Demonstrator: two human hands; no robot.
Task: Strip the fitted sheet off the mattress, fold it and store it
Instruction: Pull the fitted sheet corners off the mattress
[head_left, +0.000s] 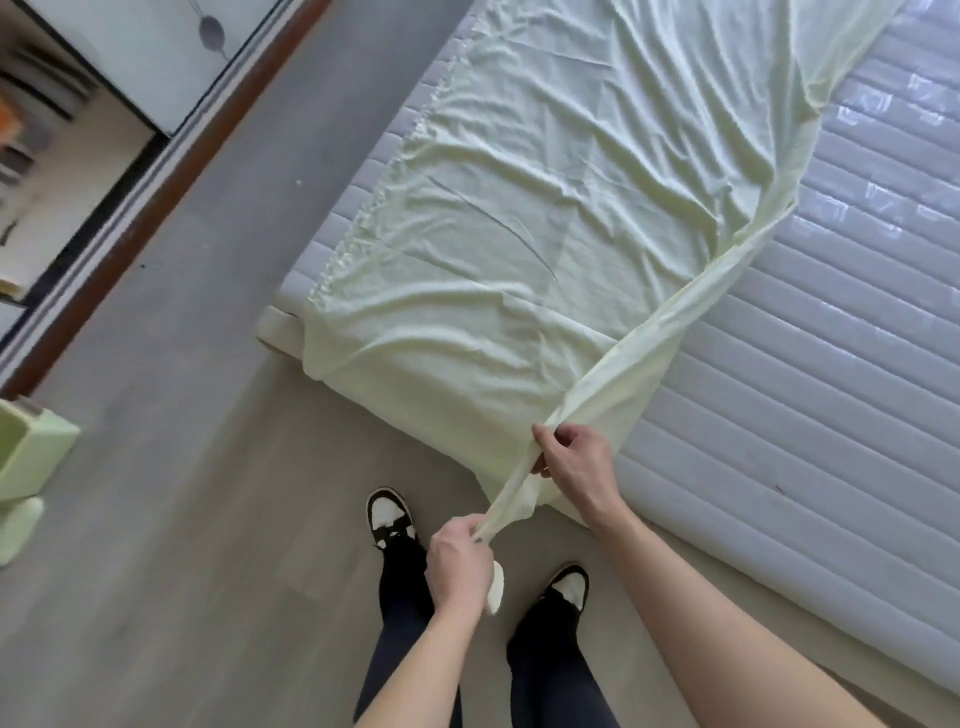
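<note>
A pale yellow fitted sheet (545, 197) lies wrinkled over the left half of a white quilted mattress (831, 338), folded lengthwise, its gathered elastic edge along the left side. The right half of the mattress is bare. One long edge of the sheet runs as a taut band from the far right down to my hands at the mattress foot. My right hand (571, 462) grips that band at the mattress edge. My left hand (460, 561) holds the band's bunched end lower down, over the floor, with a bit of cloth poking out below the fist.
I stand on grey wood-look floor (182, 519) at the foot of the mattress, black-and-white shoes (389, 514) below my hands. A pale green plastic stool or bin (26, 452) sits at the left edge. A wardrobe with a dark sliding-door track (130, 218) runs along the left.
</note>
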